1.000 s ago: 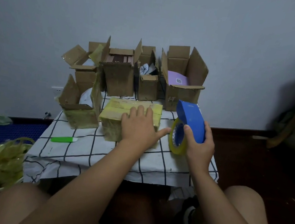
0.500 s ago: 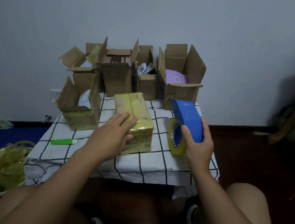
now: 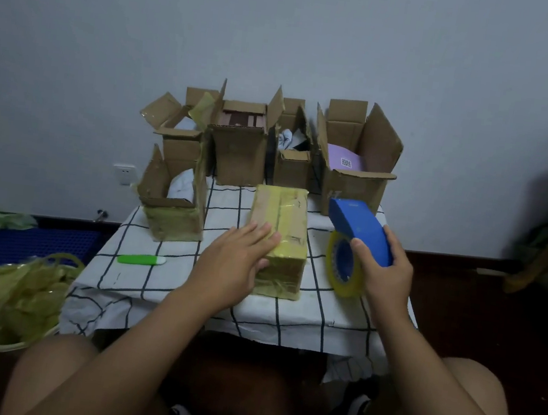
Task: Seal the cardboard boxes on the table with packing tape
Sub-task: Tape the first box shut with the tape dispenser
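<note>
Cardboard box point(image 3: 280, 228): likely light, stiff, tape-slick; hold by sides | left hand point(image 3: 234, 264) flat, steadying it | right hand point(image 3: 385, 272) grasps tape dispenser point(image 3: 357, 233)

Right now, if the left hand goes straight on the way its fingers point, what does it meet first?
The left hand already touches the taped box; going on, it would likely push that box toward the tape dispenser.

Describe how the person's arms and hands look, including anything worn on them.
Both arms are bare from the fingers up to where they leave the picture: no sleeves, gloves, watch, bracelets or rings show on the left hand or the right hand. The fingernails look short and unpainted. Below the arms, bare knees show, and dark shoes with white trim.
</note>
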Tool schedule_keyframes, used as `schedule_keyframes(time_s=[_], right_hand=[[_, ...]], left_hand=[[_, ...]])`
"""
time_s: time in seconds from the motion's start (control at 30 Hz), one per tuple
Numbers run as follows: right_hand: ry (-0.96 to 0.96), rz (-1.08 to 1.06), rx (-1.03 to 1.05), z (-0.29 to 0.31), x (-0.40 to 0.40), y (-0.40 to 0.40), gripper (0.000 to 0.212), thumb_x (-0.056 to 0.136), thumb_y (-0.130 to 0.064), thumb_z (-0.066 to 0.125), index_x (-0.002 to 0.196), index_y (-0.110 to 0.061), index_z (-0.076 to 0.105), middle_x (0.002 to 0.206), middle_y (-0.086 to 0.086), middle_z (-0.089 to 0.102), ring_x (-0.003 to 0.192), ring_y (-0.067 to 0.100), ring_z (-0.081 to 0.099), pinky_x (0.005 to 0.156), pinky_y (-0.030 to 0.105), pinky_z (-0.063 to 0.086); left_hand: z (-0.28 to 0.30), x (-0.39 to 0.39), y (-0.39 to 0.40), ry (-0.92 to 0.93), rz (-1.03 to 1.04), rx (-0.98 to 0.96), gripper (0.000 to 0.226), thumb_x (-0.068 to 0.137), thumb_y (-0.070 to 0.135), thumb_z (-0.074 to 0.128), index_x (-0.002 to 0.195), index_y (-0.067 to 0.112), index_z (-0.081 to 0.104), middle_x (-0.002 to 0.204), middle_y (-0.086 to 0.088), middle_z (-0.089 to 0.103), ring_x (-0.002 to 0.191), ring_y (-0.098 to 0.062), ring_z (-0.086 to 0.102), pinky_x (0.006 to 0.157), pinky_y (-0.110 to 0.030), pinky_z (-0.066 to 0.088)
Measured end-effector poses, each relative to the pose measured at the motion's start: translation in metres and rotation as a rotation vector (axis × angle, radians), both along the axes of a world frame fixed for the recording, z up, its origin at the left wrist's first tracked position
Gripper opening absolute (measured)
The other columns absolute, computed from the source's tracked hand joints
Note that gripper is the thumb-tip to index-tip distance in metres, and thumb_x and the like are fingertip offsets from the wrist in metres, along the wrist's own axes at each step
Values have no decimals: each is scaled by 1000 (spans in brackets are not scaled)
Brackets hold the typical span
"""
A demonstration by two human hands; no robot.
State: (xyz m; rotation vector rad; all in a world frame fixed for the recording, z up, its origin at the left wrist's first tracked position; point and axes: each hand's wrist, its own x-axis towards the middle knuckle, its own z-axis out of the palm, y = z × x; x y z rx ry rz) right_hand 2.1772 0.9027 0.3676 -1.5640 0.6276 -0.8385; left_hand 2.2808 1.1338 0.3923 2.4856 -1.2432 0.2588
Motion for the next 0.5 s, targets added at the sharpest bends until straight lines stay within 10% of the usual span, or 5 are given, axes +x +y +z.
schedule_keyframes(time_s=[0.13, 0.33, 0.5], right_hand=[[-124, 31, 92, 30, -14, -10, 52, 84, -22, 79, 132, -23, 60, 127, -1, 59, 107, 10, 61, 92, 28, 53], [-310, 283, 285, 68, -52, -13, 44, 80, -29, 65, 123, -19, 64, 105, 2, 73, 83, 17, 69, 69, 27, 58], [-359, 478, 340, 74, -67, -4, 50, 83, -31, 54, 128, -10, 61, 95, 5, 69, 71, 15, 65, 57, 25, 54]], left_hand=[[16, -4, -1, 296, 8, -2, 60, 98, 42, 52, 152, 33, 29, 161, 12, 16, 149, -7, 7, 122, -34, 1], [57, -26, -21, 780, 158, -647, 33, 97, 46, 52, 112, 21, 67, 112, 2, 68, 97, -10, 63, 85, -29, 52], [86, -48, -33, 1247, 150, -580, 78, 77, 78, 43, 117, 14, 62, 108, -6, 69, 89, -20, 69, 76, -32, 57]])
